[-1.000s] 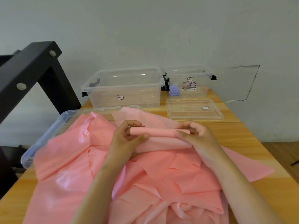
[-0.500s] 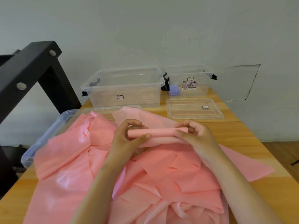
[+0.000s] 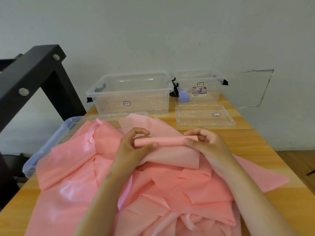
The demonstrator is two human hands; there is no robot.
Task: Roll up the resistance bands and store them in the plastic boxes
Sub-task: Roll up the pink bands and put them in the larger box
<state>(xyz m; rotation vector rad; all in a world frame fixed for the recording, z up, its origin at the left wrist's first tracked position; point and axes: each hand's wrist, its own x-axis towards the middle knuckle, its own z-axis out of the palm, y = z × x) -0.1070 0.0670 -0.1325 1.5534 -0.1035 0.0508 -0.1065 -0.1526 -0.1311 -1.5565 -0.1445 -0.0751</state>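
Observation:
A pink resistance band roll (image 3: 167, 141) lies crosswise between my hands, its loose tail hanging down onto a heap of pink bands (image 3: 136, 189) spread over the wooden table (image 3: 265, 150). My left hand (image 3: 134, 147) pinches the roll's left end between thumb and fingers. My right hand (image 3: 204, 143) pinches its right end. A large clear plastic box (image 3: 131, 94) stands open behind the heap. To its right stands a smaller clear box (image 3: 199, 87) with a purple item (image 3: 184, 96) inside.
A clear lid (image 3: 205, 116) lies flat in front of the smaller box. A bluish clear container (image 3: 49, 145) sticks out from under the heap at the left table edge. A black metal frame (image 3: 34, 79) rises at the left. The wall is close behind.
The roll has lifted slightly and grown thicker as my fingers turned it. More of the band's tail now hangs free below it.

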